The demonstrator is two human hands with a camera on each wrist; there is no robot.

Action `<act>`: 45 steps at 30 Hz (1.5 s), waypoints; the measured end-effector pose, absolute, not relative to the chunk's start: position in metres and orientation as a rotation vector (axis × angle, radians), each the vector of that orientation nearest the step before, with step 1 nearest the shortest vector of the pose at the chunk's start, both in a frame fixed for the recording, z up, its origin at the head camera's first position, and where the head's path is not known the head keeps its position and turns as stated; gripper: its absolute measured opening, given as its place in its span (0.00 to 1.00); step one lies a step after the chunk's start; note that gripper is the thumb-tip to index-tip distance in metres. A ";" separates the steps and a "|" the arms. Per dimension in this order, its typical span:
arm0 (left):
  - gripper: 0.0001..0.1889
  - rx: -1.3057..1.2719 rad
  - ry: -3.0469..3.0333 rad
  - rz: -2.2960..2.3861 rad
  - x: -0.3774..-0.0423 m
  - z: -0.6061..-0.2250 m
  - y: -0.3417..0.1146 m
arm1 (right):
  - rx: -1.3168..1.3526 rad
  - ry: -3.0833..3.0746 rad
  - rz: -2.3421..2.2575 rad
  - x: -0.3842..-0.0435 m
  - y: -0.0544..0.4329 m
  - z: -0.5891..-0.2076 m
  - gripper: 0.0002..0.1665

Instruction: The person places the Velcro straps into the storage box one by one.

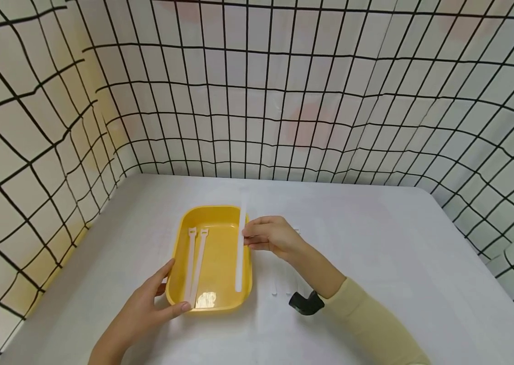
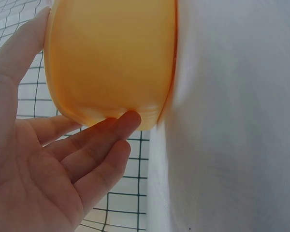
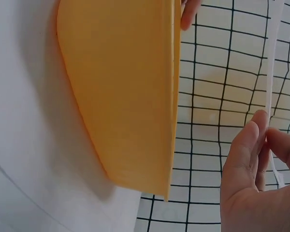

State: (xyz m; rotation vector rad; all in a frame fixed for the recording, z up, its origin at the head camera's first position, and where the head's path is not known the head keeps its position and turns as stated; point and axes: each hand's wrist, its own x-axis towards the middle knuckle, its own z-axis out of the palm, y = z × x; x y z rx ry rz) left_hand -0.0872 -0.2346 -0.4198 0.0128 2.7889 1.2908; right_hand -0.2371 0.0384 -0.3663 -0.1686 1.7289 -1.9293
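A yellow tray (image 1: 220, 253) stands on the white table. My left hand (image 1: 145, 306) holds its near left corner, thumb on the near rim and fingers against the outside wall (image 2: 111, 58). Two white cable ties (image 1: 200, 263) lie side by side in the tray's left part, their square heads toward the far end. Above the tray's right side, my right hand (image 1: 275, 235) pinches another white cable tie (image 1: 240, 258) between thumb and fingers. The right wrist view shows this tie (image 3: 270, 72) raised clear of the tray wall.
Right of the tray, faint white strips (image 1: 274, 284) lie on the table, partly hidden by my right arm. A black elbow-shaped piece (image 1: 306, 303) lies beside the sleeve. Black grid netting (image 1: 263, 91) stands around the table's back and sides.
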 end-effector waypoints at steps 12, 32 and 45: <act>0.53 0.029 2.784 1.300 -0.089 -0.420 -0.234 | -0.063 1.716 -1.923 -0.240 0.015 -0.375 0.07; 0.53 0.018 2.781 1.270 -0.089 -0.418 -0.234 | -0.062 1.705 -1.896 -0.234 -0.019 -0.387 0.06; 0.54 0.049 2.810 1.288 -0.088 -0.423 -0.237 | -0.051 1.751 -1.866 -0.231 -0.032 -0.392 0.08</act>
